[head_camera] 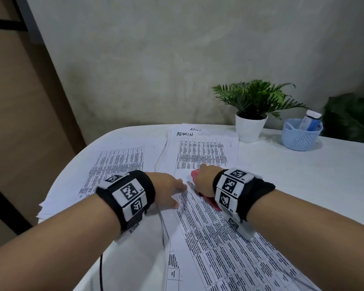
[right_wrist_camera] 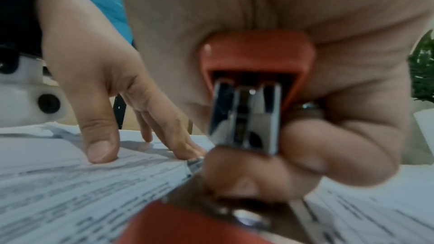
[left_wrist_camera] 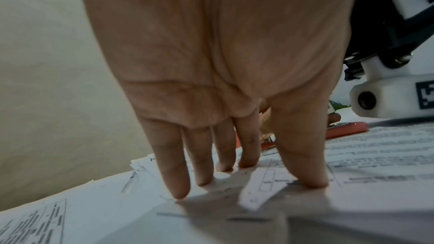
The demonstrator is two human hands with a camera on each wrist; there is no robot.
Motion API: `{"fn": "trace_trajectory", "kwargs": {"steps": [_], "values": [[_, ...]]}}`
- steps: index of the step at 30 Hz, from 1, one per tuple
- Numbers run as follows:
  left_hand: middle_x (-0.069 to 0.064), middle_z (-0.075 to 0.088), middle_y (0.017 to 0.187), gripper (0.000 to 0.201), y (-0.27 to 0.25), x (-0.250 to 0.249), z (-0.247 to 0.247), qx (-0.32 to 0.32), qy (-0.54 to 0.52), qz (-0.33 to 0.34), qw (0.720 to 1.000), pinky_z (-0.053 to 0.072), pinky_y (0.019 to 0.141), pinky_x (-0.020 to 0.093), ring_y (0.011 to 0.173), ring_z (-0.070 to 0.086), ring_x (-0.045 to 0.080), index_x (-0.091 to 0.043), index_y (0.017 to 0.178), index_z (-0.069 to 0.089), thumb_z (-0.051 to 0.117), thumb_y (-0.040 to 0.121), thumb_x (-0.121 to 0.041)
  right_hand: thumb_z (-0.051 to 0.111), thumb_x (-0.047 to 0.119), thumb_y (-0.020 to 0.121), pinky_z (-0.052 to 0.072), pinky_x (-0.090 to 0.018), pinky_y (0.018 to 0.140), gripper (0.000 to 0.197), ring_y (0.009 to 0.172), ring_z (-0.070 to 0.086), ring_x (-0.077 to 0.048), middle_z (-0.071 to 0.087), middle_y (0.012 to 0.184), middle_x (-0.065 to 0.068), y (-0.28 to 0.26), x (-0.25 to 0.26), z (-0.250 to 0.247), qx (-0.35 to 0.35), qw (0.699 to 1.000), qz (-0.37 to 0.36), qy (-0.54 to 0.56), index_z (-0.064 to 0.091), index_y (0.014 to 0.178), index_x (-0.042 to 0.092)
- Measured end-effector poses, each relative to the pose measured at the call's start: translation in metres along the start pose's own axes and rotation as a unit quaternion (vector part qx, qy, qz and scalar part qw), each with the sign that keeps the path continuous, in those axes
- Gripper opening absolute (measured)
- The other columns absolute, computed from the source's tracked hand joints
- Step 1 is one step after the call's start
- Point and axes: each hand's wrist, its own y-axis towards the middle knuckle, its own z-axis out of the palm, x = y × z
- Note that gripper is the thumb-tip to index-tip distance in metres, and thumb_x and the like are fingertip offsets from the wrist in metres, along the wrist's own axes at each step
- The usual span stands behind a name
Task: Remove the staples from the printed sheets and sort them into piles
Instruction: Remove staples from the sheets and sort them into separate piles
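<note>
A stapled set of printed sheets [head_camera: 219, 248] lies in front of me on the white table [head_camera: 303, 175]. My left hand [head_camera: 172, 194] presses straight fingers [left_wrist_camera: 176, 183] flat on its top corner. My right hand [head_camera: 204, 181] grips a red stapler [head_camera: 195, 173] just right of it, thumb and fingers wrapped round the body [right_wrist_camera: 256, 53]. The stapler's metal tip [right_wrist_camera: 196, 160] meets the sheets' corner [right_wrist_camera: 178, 170]. A pile of sheets headed ADMIN [head_camera: 202, 152] lies beyond the hands. Another pile [head_camera: 118, 164] lies at the left.
A potted plant [head_camera: 251, 127] and a blue basket [head_camera: 301, 135] holding a bottle [head_camera: 311, 120] stand at the back right by the wall. The table's rounded edge [head_camera: 72, 169] runs close to the left pile. A black cable [head_camera: 101, 269] hangs under my left forearm.
</note>
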Motion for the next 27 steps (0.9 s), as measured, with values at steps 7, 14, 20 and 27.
{"fn": "trace_trajectory", "kwargs": {"steps": [7,14,20,27], "values": [[-0.004,0.032,0.153,0.060,0.001,0.002,-0.002,0.010,0.001,0.009,1.000,0.033,0.108,0.034,0.132,0.040,0.018,-0.031,0.149,0.024,0.050,0.095,-0.035,0.029,0.026,0.102,0.042,-0.035,0.095,0.039,0.119,0.049,-0.027,0.042,0.133,-0.012,-0.004,0.002,-0.007,0.001,1.000,-0.001,0.012,0.035,0.135,0.007],[0.001,0.038,0.148,0.059,0.002,0.002,-0.002,0.019,0.021,0.012,1.000,0.038,0.105,0.035,0.128,0.044,0.021,-0.028,0.149,0.025,0.048,0.095,-0.035,0.040,0.018,0.098,0.045,-0.032,0.090,0.035,0.116,0.051,-0.026,0.043,0.131,-0.011,0.007,0.010,-0.007,0.014,0.999,0.000,-0.036,0.042,0.131,0.009],[-0.004,0.027,0.155,0.060,0.004,0.005,0.000,0.027,0.023,0.026,0.999,0.035,0.107,0.036,0.132,0.041,0.021,-0.029,0.150,0.021,0.047,0.096,-0.036,0.041,0.025,0.098,0.043,-0.029,0.082,0.040,0.097,0.054,-0.022,0.055,0.123,-0.008,0.007,-0.004,-0.013,0.002,0.997,0.007,0.073,0.035,0.135,0.012],[-0.002,0.025,0.156,0.062,0.010,0.012,0.009,0.021,0.018,0.034,0.999,0.033,0.108,0.036,0.135,0.037,0.021,-0.028,0.152,0.013,0.041,0.098,-0.041,0.032,0.027,0.101,0.044,-0.032,0.084,0.039,0.103,0.055,-0.024,0.048,0.128,-0.012,0.002,0.005,-0.013,0.002,1.000,-0.015,0.028,0.035,0.134,0.005]]}}
